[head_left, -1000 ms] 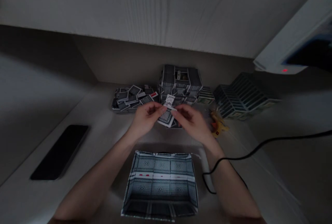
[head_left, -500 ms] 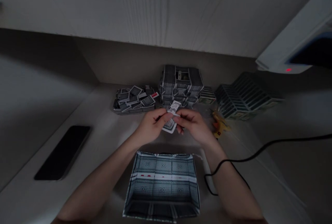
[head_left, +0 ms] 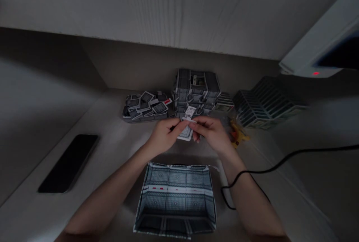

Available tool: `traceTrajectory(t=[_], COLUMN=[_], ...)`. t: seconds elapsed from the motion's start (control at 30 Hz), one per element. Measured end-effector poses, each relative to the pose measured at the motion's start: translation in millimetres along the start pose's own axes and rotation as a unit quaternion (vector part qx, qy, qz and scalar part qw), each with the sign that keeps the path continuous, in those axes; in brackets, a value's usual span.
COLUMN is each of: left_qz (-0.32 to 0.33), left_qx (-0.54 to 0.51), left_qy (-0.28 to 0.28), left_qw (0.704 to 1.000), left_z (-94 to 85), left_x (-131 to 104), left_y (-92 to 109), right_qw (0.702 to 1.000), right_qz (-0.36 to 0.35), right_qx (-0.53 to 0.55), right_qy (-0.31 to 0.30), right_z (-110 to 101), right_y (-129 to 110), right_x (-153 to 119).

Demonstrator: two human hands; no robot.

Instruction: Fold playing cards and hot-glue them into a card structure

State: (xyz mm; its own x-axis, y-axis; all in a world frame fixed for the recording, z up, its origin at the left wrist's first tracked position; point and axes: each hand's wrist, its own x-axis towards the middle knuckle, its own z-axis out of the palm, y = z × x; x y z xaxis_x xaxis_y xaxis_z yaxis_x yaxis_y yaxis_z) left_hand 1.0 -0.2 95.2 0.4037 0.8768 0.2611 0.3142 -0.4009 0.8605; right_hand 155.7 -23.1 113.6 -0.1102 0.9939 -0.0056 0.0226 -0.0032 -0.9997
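Observation:
Between both hands is a patterned playing card (head_left: 185,132), with a narrower white-and-black patterned piece (head_left: 190,112) sticking up at its top. My left hand (head_left: 166,134) pinches it from the left, thumb on its face. My right hand (head_left: 210,131) grips its right side with thumb and fingers. Whether the two parts are one folded card or two cards, I cannot tell. Closer to me stands an open box built of playing cards (head_left: 175,191), with blue-grey backs lining its inside.
Behind the hands stand a card-built structure (head_left: 198,85), a tray of loose folded cards (head_left: 146,107) and a stepped stack of folded cards (head_left: 263,103). A yellow figure (head_left: 238,134) and a black cable (head_left: 280,163) lie right; a phone (head_left: 68,163) lies left.
Both hands have shifted very slightly up and to the right together with the card. Their grip looks the same, and the box and other things stay in place.

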Motion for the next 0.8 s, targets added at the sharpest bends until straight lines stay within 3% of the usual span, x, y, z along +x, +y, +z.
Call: traceTrajectory(t=[0.2,0.37,0.47,0.67,0.8], left_qz=[0.029,0.048,0.035,-0.011,-0.045], left_qx=[0.034,0.066,0.087,0.136,0.114], left_qy=[-0.046,-0.006,0.021,0.116,0.094], left_qw=[0.998,0.997,0.995,0.984,0.988], left_z=[-11.8,-11.3,-11.7,-36.3,-51.9], left_x=[0.4,0.7,2.8,8.2,8.7], left_y=[2.2,5.8,3.8,-1.6,0.9], right_qw=[1.0,0.999,0.998,0.986,0.975], right_qz=[-0.023,-0.029,-0.011,-0.011,-0.015], right_qx=[-0.012,-0.043,-0.06,-0.105,-0.069], right_qy=[0.004,-0.014,-0.029,0.128,0.21], right_z=[-0.3,1.4,-8.1,-61.0,-86.9], right_y=[0.3,1.1,1.9,-16.5,-40.0], right_x=[-2.0,-0.1,0.9,-12.6,-15.7])
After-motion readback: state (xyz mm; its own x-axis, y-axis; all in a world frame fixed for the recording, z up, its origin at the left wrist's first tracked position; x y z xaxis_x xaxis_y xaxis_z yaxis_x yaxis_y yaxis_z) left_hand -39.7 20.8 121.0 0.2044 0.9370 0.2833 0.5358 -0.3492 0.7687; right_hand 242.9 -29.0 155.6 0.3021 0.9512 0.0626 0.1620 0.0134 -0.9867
